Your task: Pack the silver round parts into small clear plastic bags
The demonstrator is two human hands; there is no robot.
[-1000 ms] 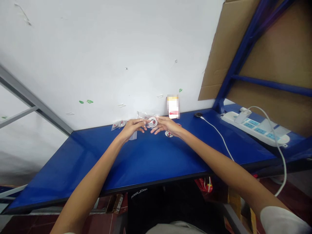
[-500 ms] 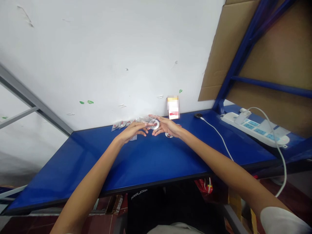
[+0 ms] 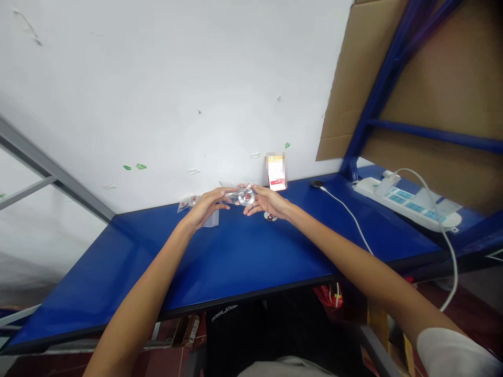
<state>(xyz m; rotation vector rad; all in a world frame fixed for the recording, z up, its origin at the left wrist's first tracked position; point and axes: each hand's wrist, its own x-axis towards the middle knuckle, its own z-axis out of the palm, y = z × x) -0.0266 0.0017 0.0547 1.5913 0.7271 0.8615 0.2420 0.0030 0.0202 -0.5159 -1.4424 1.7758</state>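
Note:
Both my hands meet above the far part of the blue table (image 3: pixel 243 256). Between them is a small clear round piece with a red spot (image 3: pixel 246 197), partly wrapped in a clear plastic bag. My left hand (image 3: pixel 206 206) pinches it from the left with curled fingers. From the right, my right hand (image 3: pixel 265 201) holds the same piece between thumb and fingers. A second round piece (image 3: pixel 271 216) lies on the table just under my right wrist.
Several bagged round pieces (image 3: pixel 187 202) lie by the wall to the left of my hands. A small white and red box (image 3: pixel 275 171) stands against the wall. A black puck with a white cable (image 3: pixel 317 184) and a white power strip (image 3: pixel 404 203) sit to the right. Cardboard lines the blue shelf frame.
My right hand's fingers, spread half a second ago, have closed back on the round piece. Both hands stay at the same spot; the camera has shifted slightly.

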